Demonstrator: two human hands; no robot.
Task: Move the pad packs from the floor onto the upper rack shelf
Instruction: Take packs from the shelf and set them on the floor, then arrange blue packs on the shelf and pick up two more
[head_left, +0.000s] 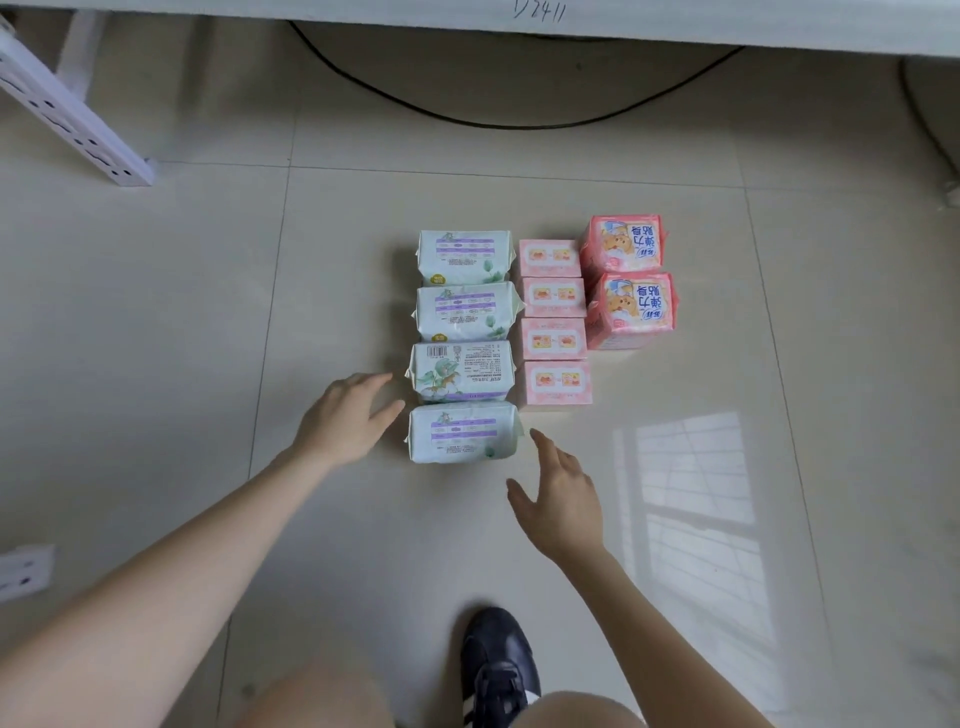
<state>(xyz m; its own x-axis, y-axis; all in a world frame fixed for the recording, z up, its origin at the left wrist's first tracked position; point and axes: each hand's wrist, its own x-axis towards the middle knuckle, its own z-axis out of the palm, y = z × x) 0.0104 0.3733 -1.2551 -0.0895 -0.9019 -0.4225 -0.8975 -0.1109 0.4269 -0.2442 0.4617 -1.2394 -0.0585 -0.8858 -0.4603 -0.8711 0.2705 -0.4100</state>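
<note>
- Ten pad packs (554, 339) lie on the tiled floor (182, 338) in three close columns: four green, four small pink and two bigger pink. None looks lifted yet, so I judge the job barely begun.
- Both hands reach for the nearest green pack (462, 432). It lies crosswise at the near end of its column, up against the pack behind it.
- Left hand (345, 421) is spread wide and holds nothing. Its thumb is just beside the pack's left end, and its fingers (376, 379) point toward the next pack up.
- Right hand (561, 499) is likewise wide and empty. Its forefinger tip is just beside the pack's right end, not quite touching as far as I can tell.
- To do this well, I'd say press in on both short ends together. Squeeze lightly, since the wrapper looks soft, and lift straight up so the neighbour isn't dragged along.
- White rack post (67, 109) stands at the far left; the upper shelf is out of sight.
</note>
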